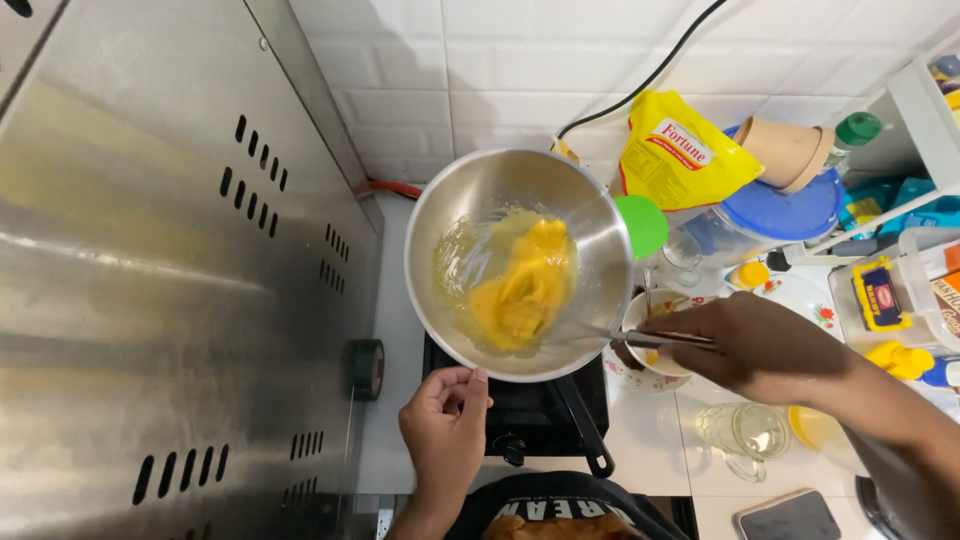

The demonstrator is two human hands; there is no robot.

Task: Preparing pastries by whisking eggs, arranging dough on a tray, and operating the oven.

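Observation:
A steel bowl is tilted toward me above a black stove, with yellow beaten egg smeared inside it. My left hand grips the bowl's near rim from below. My right hand holds a metal fork whose tines reach into the egg and look blurred. A black pan handle sticks out under the bowl; the pan itself is hidden.
A steel hood panel fills the left. On the white counter at right are a small patterned bowl, a glass jar, a yellow pouch, a blue-lidded container, a phone and a rack of packages.

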